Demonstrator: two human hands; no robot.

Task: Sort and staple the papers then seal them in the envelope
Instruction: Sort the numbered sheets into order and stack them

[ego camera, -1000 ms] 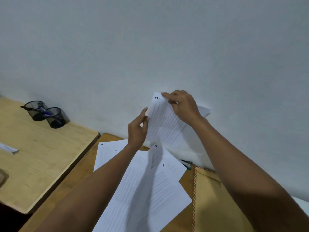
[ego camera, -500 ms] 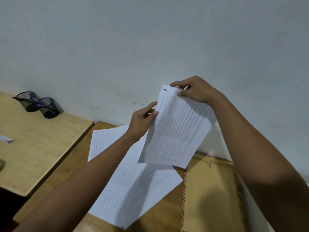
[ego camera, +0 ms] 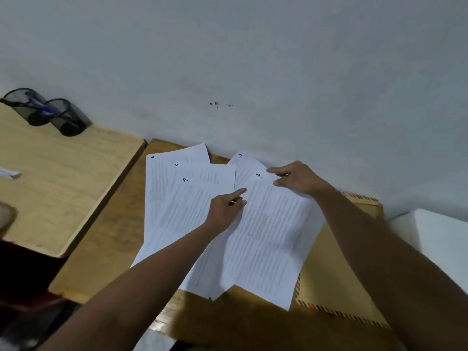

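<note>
1. The task looks to be at the sorting stage. Several numbered papers (ego camera: pixel 182 198) lie fanned out and overlapping on the desk (ego camera: pixel 106 236), not yet squared into one pile.
2. The right hand (ego camera: pixel 296 179) pinches the top corner of one sheet (ego camera: pixel 266 239) between thumb and fingers. That sheet lies partly over the other papers and partly over the envelope (ego camera: pixel 336 279).
3. The left hand (ego camera: pixel 225 211) is at the sheet's left edge with the forefinger stretched out; I cannot tell whether it grips the paper or only touches it.
4. Stapling and sealing appear still to come. No stapler shows in this view, and the brown envelope lies flat at the right, half covered.
5. Room is tight at the back, where the papers reach the wall (ego camera: pixel 253 72). At the left the desk meets a second desk (ego camera: pixel 50 186) carrying two mesh pen cups (ego camera: pixel 50 114). The front edge is near the lower corners of the papers, so a pushed sheet could slide off.
</note>
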